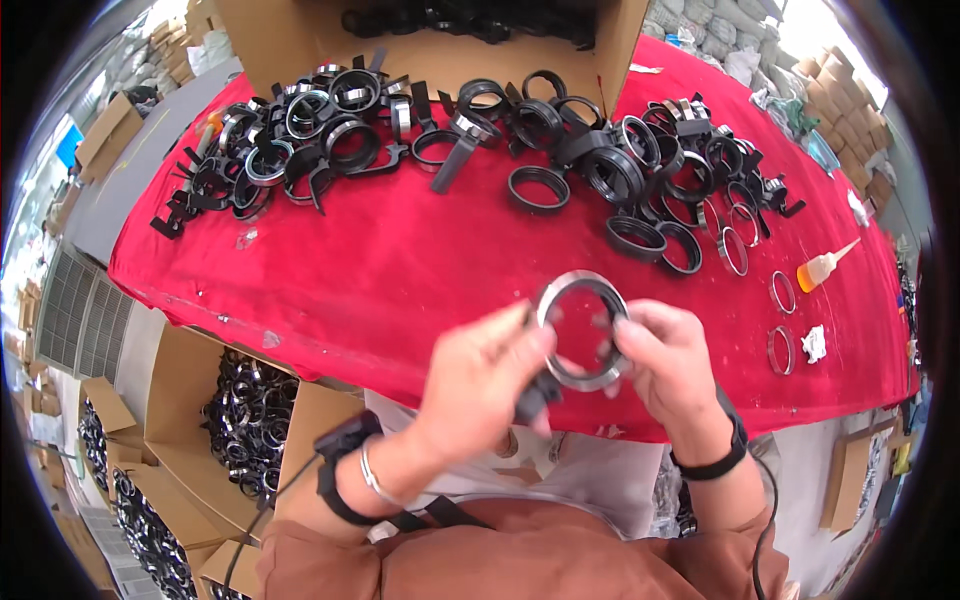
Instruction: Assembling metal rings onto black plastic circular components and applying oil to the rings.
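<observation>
Over the near part of the red-covered table, a round ring [578, 277] with a silver rim and black inside is held between both hands. My left hand [475, 375] grips its left side, with thumb and fingers closed on it; a dark piece sticks out below that hand. My right hand [668, 358] pinches the ring's right edge between thumb and fingers. Beyond the hands lies a loose black ring [538, 188]. Two thin clear-looking rings, a far one [774, 292] and a near one [772, 352], lie to the right.
Piles of black and silver rings with stems lie at the left [350, 145] and right [612, 176]. A cardboard box [255, 50] stands at the back. Right are a needle-tipped bottle [816, 272] and crumpled white tissue [814, 344]. Another parts-filled carton [180, 400] sits below left.
</observation>
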Demonstrator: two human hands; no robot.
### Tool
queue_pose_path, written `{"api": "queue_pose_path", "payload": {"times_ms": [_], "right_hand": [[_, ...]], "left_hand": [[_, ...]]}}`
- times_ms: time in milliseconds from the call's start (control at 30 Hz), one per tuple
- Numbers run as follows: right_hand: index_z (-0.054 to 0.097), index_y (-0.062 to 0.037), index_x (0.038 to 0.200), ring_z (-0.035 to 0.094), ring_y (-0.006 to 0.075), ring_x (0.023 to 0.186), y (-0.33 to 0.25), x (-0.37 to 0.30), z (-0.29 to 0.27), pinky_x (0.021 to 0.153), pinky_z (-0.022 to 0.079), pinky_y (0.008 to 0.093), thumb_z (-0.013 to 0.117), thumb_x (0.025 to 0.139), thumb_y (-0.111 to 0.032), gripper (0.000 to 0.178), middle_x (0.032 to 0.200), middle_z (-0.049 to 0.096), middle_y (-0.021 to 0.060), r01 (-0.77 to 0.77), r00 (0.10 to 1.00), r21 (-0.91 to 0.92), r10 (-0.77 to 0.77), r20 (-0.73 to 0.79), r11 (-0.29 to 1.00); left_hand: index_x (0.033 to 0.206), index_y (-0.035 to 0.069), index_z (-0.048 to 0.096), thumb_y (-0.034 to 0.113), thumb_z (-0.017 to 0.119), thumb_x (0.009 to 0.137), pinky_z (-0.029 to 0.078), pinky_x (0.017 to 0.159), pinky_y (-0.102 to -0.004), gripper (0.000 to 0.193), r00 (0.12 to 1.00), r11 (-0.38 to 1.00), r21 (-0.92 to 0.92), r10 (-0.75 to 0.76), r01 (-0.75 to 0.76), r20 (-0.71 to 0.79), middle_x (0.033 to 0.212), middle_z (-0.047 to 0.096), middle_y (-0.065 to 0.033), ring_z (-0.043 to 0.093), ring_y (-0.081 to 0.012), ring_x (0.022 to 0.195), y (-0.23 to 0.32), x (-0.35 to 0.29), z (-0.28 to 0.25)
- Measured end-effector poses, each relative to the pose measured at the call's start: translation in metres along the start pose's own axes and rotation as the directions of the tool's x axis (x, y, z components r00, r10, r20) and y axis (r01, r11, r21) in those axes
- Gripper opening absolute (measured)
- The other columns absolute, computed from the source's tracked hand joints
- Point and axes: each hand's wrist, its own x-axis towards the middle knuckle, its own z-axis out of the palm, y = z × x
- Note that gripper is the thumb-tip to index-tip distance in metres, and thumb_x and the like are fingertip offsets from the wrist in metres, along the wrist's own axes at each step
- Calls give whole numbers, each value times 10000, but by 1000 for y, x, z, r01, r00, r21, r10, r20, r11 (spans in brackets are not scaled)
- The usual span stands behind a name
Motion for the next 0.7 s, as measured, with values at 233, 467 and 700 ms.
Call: {"api": "queue_pose_path", "payload": {"times_ms": [233,467,700], "right_hand": [[599,1,1068,614,364,835,23,134,9,750,510,414,586,834,-171,291,962,607,194,481,625,-876,-696,352,-12],[610,-11,936,603,228,670,-2,130,12,616,505,337,594,837,-91,128,771,598,92,488,778,-636,-628,7,598],[591,-21,1056,566,76,649,-6,53,-35,565,480,263,614,880,-140,213,803,607,17,19,995,567,-73,72,824]], "left_hand": [[1055,-43,555,220,471,945,436,641,-365,297,715,288,907,699,-307,19,754,611,-184,602,-288,726,34,172,-113],[1260,-48,442,70,525,796,311,1035,-403,486,631,74,906,741,-416,229,1253,479,-238,440,-371,1184,31,175,-99],[1065,-3,554,87,613,845,439,867,-270,245,954,883,429,65,-191,292,971,621,-57,561,-119,930,-4,94,-30]]}}
